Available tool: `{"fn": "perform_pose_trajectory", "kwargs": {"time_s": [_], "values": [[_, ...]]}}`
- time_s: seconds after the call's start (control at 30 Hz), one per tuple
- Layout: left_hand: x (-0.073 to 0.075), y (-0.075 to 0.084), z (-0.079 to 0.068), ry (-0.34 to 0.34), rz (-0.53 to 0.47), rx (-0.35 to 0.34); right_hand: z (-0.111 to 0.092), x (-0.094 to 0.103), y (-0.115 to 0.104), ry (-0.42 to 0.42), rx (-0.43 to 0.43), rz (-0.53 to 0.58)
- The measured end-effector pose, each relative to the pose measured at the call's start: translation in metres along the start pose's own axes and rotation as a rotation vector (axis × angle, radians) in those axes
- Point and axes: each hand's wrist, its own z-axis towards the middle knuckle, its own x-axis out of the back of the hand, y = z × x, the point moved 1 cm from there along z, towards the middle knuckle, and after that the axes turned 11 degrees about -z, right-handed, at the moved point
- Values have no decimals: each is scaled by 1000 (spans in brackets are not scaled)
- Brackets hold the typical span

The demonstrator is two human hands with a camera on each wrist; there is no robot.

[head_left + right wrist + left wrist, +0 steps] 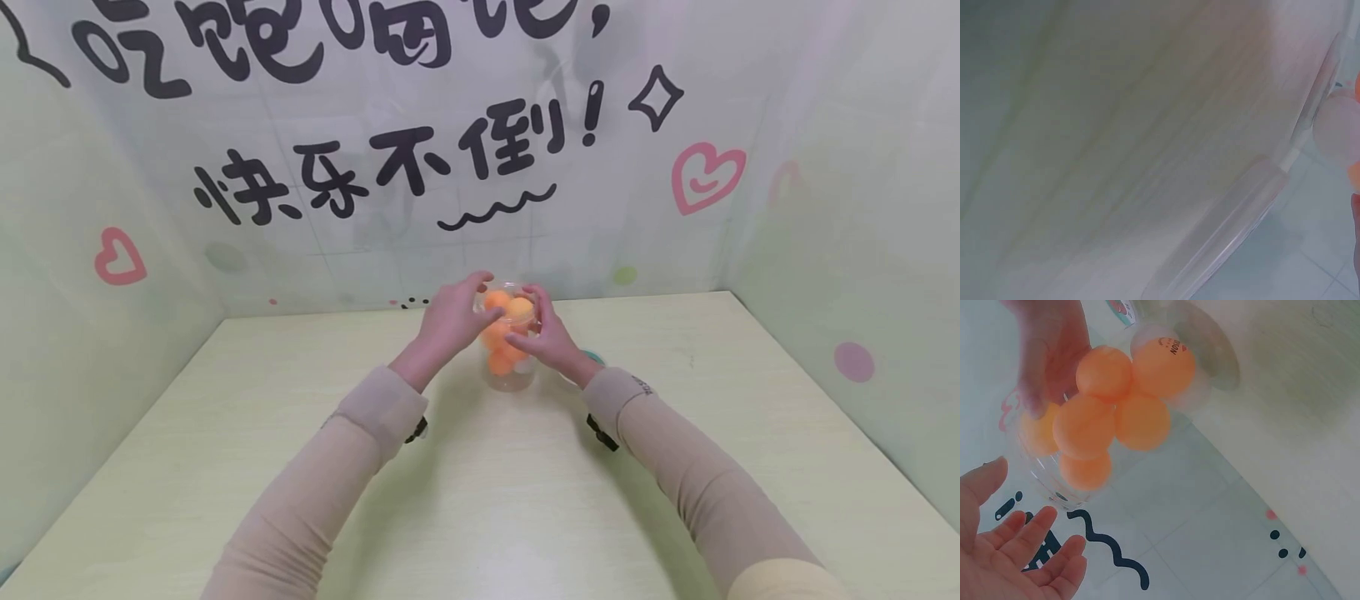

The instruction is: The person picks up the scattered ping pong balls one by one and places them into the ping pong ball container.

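Observation:
A clear plastic jar stands near the back of the table, filled with orange table tennis balls. A whitish ball shows low in it in the right wrist view. My right hand holds the jar's right side, its thumb near the rim in the left wrist view. On the left of the rim is my left hand, its fingers spread and loosely bent. In the left wrist view this left hand has a gap between its fingertips and the jar's mouth.
A round thing with a teal edge lies behind my right wrist, partly hidden. The pale table meets a white backdrop with black lettering close behind the jar. Pale side walls flank the table.

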Motion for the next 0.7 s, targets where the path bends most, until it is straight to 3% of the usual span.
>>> {"fn": "perform_pose_trajectory", "kwargs": {"time_s": [0.27,0.57,0.7], "values": [[6,-20,-6,30,6,-25,5,2,13,3,1,47],[13,-61,-24,-57,12,101,3,9,32,-85,-83,46],[20,-81,-37,-73,11,130,-6,21,30,-154,-83,-70]]}}
